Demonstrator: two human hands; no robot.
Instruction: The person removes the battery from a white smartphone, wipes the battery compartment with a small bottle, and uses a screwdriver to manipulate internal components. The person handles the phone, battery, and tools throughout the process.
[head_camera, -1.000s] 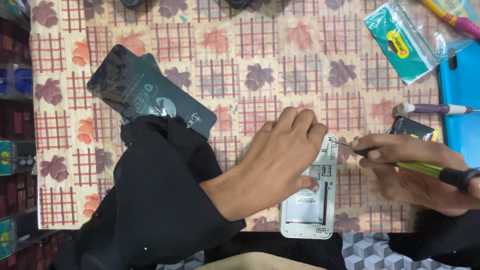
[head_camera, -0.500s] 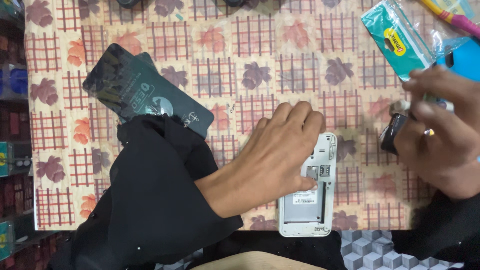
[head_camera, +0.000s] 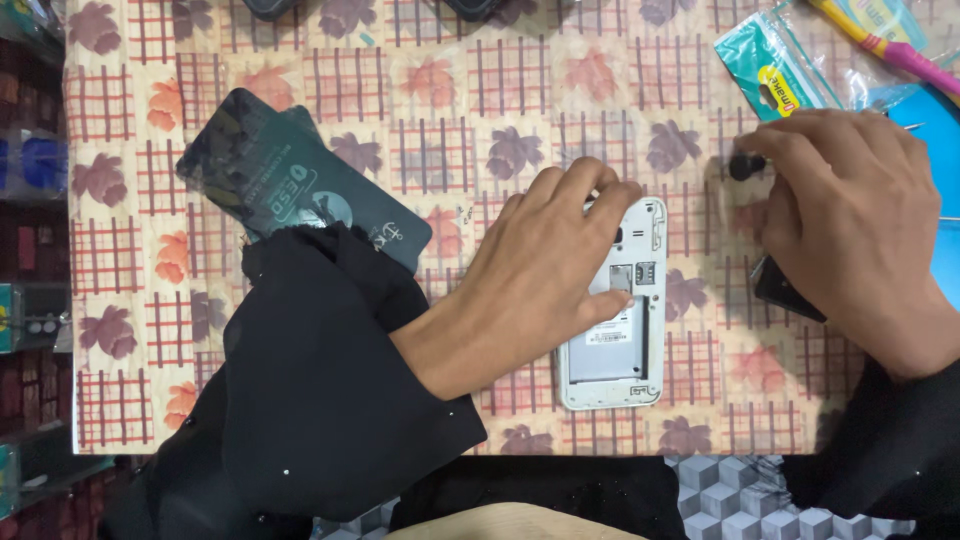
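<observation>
The left hand (head_camera: 545, 270) lies flat, fingers spread, pinning the opened phone (head_camera: 615, 310) to the surface (head_camera: 450, 130). Its back cover is already off, battery bay empty. The right hand (head_camera: 850, 220) curls over a small dark-tipped tool (head_camera: 745, 165); whether those fingers grip it I cannot tell.

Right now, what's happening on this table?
A person's left hand presses flat on an opened white phone, back cover off, lying on a patterned tablecloth. The right hand is off to the side, fingers on a small dark-tipped tool. A dark packet lies by the left sleeve, a teal packet at the far right.
</observation>
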